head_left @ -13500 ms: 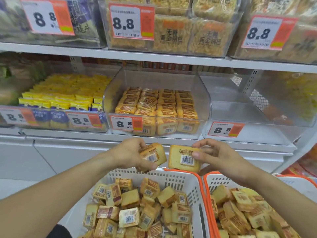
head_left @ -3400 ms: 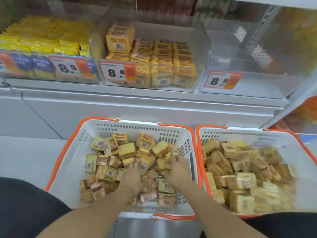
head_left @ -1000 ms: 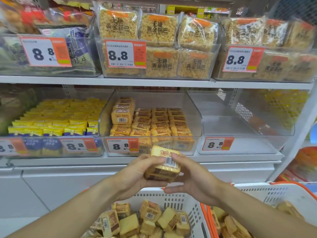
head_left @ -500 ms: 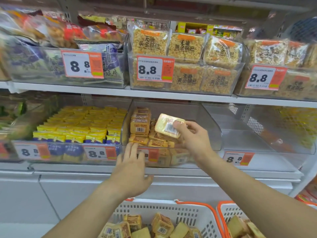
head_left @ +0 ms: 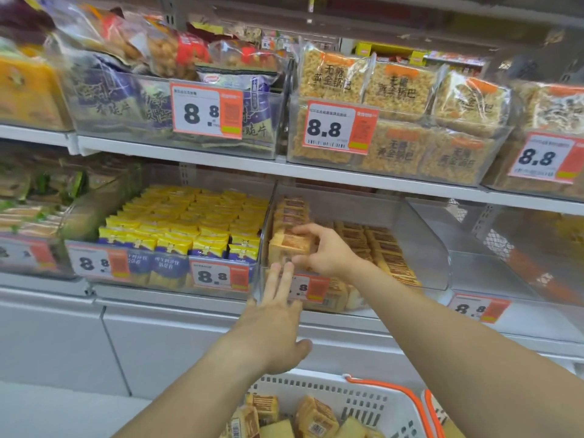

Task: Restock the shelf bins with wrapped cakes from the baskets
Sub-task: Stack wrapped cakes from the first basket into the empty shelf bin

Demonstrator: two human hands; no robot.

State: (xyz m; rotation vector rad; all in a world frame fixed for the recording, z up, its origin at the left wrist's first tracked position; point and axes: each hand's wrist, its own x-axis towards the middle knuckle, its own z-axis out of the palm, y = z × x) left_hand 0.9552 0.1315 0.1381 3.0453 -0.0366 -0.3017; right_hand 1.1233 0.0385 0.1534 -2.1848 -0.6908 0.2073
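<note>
Placing step: in the clear plastic shelf bin (head_left: 420,248), the right hand (head_left: 325,251) pinches tan wrapped cakes (head_left: 289,246) onto the stack at 9 o'clock; left hand (head_left: 278,320) flat, empty; next, release squarely

I see two of my bare hands (head_left: 278,324), six white-and-orange "8.8" price tags (head_left: 207,112), two white plastic baskets with orange rims (head_left: 357,403), and two white shelf boards (head_left: 221,161).
</note>
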